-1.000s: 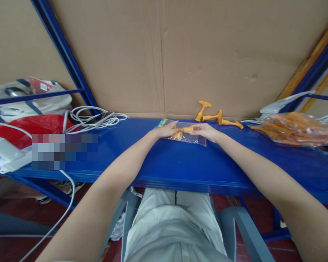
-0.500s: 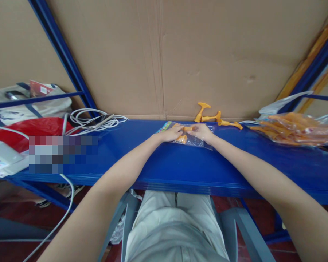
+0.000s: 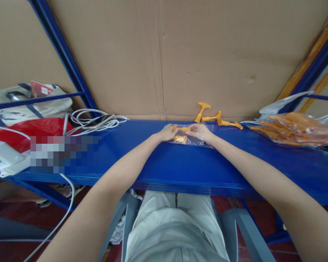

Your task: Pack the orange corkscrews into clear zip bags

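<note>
A clear plastic bag (image 3: 199, 142) lies flat on the blue table, under both my hands. An orange T-shaped plastic piece (image 3: 184, 129) with a flared end stretches between them. My left hand (image 3: 167, 133) has its fingers closed on the left end of this piece, while my right hand (image 3: 201, 131) grips the flared end. Just below, a second orange plastic piece (image 3: 180, 139) shows at the bag. Whether the pieces are inside the bag or on top of it, I cannot tell.
Several more orange pieces (image 3: 210, 118) lie against the cardboard wall (image 3: 120, 58). At the right sits a clear bag full of orange pieces (image 3: 297, 129). Coiled white cable (image 3: 90, 122), a red bag (image 3: 41, 127) and a white device (image 3: 8, 156) occupy the left of the table (image 3: 180, 167).
My left hand has shifted slightly left, and its fingers have drawn together at the end of the orange piece. The bag's coloured header is now mostly covered. My right hand stays nearly in place.
</note>
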The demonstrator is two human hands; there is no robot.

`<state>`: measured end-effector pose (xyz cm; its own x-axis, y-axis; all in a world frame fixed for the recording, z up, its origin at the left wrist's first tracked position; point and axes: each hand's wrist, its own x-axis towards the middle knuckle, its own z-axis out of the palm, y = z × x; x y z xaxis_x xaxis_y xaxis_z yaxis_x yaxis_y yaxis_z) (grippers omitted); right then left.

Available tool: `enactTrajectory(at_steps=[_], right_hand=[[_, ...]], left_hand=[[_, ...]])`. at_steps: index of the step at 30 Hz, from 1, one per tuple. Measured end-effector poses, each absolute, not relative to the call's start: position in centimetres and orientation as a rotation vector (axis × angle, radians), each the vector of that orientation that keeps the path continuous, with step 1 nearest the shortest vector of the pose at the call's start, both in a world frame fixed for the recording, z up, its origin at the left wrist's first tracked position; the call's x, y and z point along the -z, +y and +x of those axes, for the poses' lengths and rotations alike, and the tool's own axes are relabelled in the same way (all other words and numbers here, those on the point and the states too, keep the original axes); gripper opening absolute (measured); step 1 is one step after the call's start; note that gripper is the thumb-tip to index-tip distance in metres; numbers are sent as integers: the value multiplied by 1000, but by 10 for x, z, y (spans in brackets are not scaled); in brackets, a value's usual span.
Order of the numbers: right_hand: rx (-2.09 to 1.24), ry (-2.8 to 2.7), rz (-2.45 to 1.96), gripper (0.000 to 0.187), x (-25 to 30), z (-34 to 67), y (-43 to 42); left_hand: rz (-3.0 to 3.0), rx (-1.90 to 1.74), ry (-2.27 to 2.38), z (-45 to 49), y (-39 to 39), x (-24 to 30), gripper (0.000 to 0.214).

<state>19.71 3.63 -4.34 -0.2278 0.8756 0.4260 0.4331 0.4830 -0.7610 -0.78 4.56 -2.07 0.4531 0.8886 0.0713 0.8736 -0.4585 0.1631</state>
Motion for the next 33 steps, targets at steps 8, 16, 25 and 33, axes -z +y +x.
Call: enactTrajectory(at_steps=[8,16,25,33], right_hand=[[-598,-1907,-1130,34,43,202,38],[-649,-1828,-1160,28,46,201,39],[-671,-1678,-1333,19,32,197,23],[-717,-1499,-1406,3,7,224,30]], left_hand=[[2550,-131,1599,4,40,24,69],[2566,-90,1672,8,25,14,62],[2544,33,1672,11,18,9,64],[2500,135,1725,7,21,5,66]])
